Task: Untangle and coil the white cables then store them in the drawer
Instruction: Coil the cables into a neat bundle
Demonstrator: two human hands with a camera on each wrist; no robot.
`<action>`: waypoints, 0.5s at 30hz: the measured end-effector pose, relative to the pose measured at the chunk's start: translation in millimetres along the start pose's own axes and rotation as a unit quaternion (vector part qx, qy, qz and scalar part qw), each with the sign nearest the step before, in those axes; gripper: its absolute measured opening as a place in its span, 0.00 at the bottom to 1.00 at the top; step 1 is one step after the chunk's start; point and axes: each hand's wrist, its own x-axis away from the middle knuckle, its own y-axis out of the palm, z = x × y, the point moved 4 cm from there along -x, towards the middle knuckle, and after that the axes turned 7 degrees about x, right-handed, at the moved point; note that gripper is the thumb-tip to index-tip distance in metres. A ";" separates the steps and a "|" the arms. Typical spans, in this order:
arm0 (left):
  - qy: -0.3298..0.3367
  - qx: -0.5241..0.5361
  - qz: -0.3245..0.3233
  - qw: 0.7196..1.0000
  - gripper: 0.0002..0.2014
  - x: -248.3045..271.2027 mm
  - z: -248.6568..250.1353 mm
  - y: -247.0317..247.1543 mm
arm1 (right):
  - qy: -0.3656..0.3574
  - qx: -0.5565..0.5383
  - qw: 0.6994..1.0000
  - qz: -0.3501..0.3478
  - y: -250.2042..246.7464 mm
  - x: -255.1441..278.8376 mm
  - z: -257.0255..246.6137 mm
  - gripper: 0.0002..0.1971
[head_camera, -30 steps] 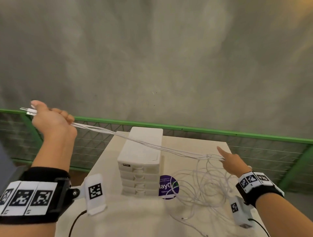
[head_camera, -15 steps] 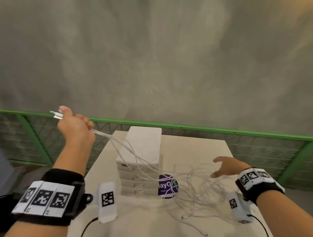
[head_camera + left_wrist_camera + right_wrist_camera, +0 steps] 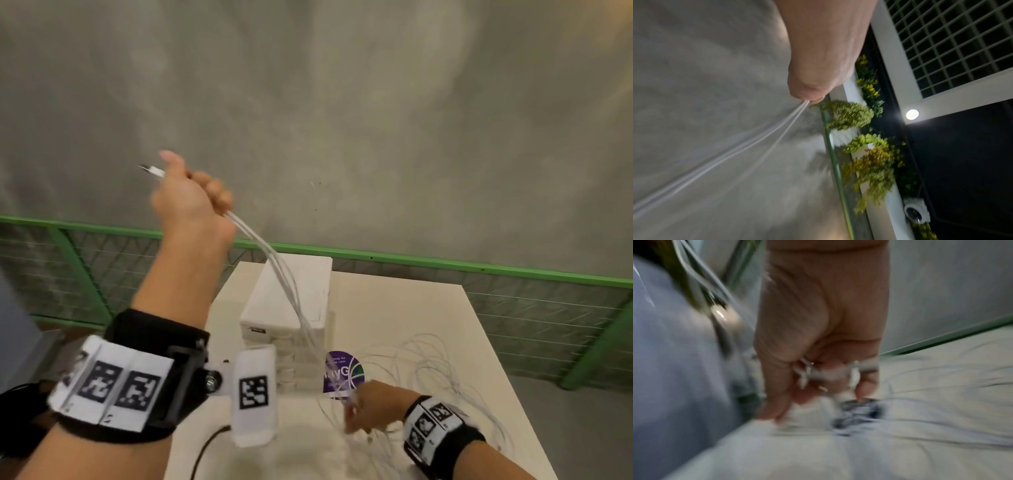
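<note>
My left hand (image 3: 191, 198) is raised high at the left, its fist gripping a bundle of white cables (image 3: 284, 281); a plug end (image 3: 152, 170) sticks out past the thumb. In the left wrist view the cables (image 3: 748, 142) leave the fist (image 3: 813, 87) as taut strands. They slope down over the white drawer unit (image 3: 291, 308) to my right hand (image 3: 373, 404), low near the table's front. Its fingers (image 3: 865, 382) curl round cable strands in a blurred picture. Loose loops of the tangle (image 3: 435, 373) lie on the table to the right.
A purple round sticker (image 3: 342, 373) lies on the white table (image 3: 394, 308) beside the drawer unit. A green railing with wire mesh (image 3: 445, 263) runs behind the table. A black wire (image 3: 205, 448) from my left wristband crosses the table's near left.
My left hand has swung right and upward with the cable ends. My right hand has dropped toward the table's front and closed on the strands, which now run steeply down.
</note>
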 end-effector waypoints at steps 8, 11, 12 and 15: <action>0.005 0.011 0.048 0.999 0.22 -18.9 15.5 -32.5 | 0.147 -0.188 0.968 0.072 -56.0 59.7 111.7 0.23; 0.019 0.009 0.051 0.998 0.22 -17.5 24.3 -36.3 | 0.211 -0.138 0.967 0.045 -58.8 78.0 135.9 0.34; 0.027 0.007 0.050 0.998 0.22 -16.7 27.3 -36.4 | 0.236 -0.125 0.962 0.053 -57.7 81.1 143.5 0.37; 0.047 -0.001 0.049 0.998 0.22 -12.5 32.9 -37.0 | 0.318 0.030 0.940 0.117 -60.0 87.3 158.3 0.26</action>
